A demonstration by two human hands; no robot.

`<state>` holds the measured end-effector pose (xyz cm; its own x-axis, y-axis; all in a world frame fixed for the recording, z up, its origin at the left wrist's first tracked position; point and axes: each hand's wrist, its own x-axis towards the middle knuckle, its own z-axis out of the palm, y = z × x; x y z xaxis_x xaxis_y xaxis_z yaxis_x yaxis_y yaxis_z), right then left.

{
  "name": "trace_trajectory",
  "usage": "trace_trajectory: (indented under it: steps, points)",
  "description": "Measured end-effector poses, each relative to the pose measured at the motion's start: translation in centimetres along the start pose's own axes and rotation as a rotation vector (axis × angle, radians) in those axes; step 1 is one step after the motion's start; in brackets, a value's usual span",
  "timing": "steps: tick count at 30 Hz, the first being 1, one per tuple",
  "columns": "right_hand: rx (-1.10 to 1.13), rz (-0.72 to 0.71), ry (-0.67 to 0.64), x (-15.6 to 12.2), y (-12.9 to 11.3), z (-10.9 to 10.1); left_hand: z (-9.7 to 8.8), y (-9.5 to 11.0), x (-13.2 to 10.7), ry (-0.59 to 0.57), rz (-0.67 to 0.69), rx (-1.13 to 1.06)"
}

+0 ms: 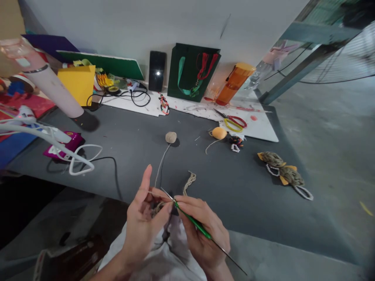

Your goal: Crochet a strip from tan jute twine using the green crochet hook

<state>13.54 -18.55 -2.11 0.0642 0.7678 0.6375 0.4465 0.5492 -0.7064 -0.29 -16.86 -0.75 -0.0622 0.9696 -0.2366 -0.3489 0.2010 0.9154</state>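
Head view — right hand [203, 230] pinching a green crochet hook [193, 220], left hand [142, 226] curled round tan yarn [158, 208] — mostly hidden.

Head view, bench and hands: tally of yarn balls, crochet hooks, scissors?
Yarn balls: 2 (tan yarn ball, orange yarn ball)
Crochet hooks: 1 (green crochet hook)
Scissors: 1 (red-handled scissors)
Total: 4

Held in the grip, the slim metal crochet hook [193, 221] shows bright green (steel-grey at the tip), the thin twine [160, 169] pale beige.
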Motion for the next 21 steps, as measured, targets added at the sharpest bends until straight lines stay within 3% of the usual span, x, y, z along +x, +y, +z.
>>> trace_trajectory:
  steps: [4,7,10,18,21]
  points:
    - [0.158,0.090,0.056,-0.4,0.1,0.6,0.0,0.9,0.7,-0.118,-0.322,-0.271]
    - [0.349,0.195,0.120,-0.3,-0.1,1.2,-0.1,1.0,1.1,-0.189,-0.478,-0.384]
    - [0.392,0.224,0.157,-0.2,-0.3,1.3,-0.3,0.8,1.4,-0.208,-0.519,-0.430]
    - [0.244,0.274,0.143,-1.2,-0.4,0.7,-0.4,1.1,1.8,-0.194,-0.495,-0.413]
    - [0.371,0.408,0.182,-1.3,-0.7,0.6,-0.6,1.3,2.0,-0.198,-0.473,-0.372]
